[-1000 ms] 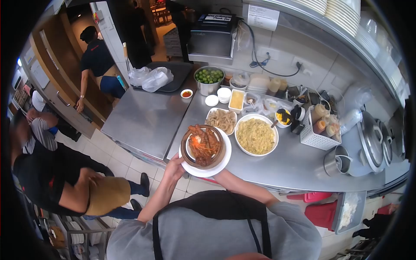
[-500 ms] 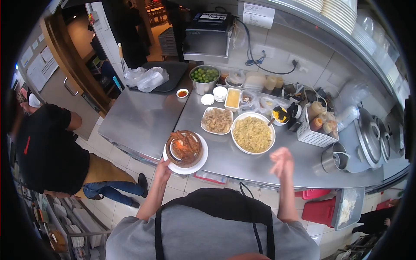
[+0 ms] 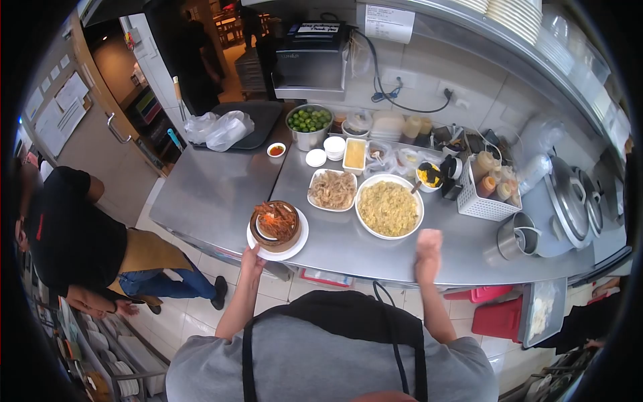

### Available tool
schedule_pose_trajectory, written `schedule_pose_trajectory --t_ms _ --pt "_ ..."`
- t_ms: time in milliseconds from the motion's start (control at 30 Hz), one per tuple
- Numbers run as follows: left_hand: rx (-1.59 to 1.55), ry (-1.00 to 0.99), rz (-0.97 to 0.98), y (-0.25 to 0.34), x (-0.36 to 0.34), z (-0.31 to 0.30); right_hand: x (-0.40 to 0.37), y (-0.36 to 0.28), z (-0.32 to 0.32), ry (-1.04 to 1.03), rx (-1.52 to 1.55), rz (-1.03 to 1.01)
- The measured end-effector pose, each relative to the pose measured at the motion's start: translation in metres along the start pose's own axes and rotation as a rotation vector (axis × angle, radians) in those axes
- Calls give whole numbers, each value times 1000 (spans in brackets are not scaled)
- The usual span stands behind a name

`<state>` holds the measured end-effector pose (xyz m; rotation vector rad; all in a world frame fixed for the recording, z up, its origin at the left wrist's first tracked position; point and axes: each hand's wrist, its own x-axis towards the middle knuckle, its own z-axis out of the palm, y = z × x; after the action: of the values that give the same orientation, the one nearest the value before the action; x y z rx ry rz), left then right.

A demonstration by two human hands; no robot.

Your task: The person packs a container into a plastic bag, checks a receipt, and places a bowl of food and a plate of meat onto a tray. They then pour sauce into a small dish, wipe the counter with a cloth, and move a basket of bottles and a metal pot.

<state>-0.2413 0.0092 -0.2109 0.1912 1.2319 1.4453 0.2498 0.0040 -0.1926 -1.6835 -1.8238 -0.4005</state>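
Observation:
My left hand (image 3: 252, 262) grips the near left rim of a white plate (image 3: 293, 248) at the front edge of the steel counter. On that plate stands a round brown pot (image 3: 278, 244) filled with reddish-brown fried food (image 3: 280, 220). My right hand (image 3: 428, 253) is over the counter's front edge, its fingers curled together; whether something is in them is too small to tell. Beyond it sits a large white bowl (image 3: 389, 208) of yellow food. Left of this bowl is a square white dish (image 3: 333, 189) of pale shredded food.
A steel pot of green limes (image 3: 310, 128), a small sauce dish (image 3: 276, 150), a yellow-filled tub (image 3: 354, 155) and a white bottle basket (image 3: 483, 204) line the back. A person in black (image 3: 80, 228) stands at left. Red bins (image 3: 497, 319) are below right.
My left hand and the plate with the pot have shifted slightly left. My right hand has come nearer the counter edge, its fingers more closed. The person at left has changed arm position.

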Motion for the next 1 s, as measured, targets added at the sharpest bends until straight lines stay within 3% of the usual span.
schedule_pose_trajectory --t_ms 33,100,200,267,300,333,367,433,567,633,700,767,1000 --pt "3 -3 -5 0 4 0 -4 -20 6 52 232 -11" --pt "-95 -18 -9 -2 13 -3 -22 -33 9 -360 582 -11" --pt "-74 -9 -1 0 24 -8 -10 -42 -8 -283 775 87" --pt "-16 19 24 5 37 -14 -15 11 19 -142 582 357" --pt "21 37 51 9 43 -20 -3 20 11 13 410 298" --pt "-97 -47 102 11 49 -25 18 23 -12 -4 140 126" --pt "-58 3 98 17 58 -33 29 24 -26 91 -3 70" --pt "-114 27 78 42 55 -35 30 30 -25 292 -77 177" --pt "-176 99 155 80 76 -55 9 30 -21 193 69 264" --pt "-199 174 158 94 100 -70 -11 34 -4 87 331 403" --pt "-242 144 234 95 140 -95 -16 12 -10 27 368 429" --pt "-261 183 283 104 153 -90 -16 -11 -16 -114 449 605" --pt "-494 393 493 141 197 -36 -18 -9 9 -290 507 497"
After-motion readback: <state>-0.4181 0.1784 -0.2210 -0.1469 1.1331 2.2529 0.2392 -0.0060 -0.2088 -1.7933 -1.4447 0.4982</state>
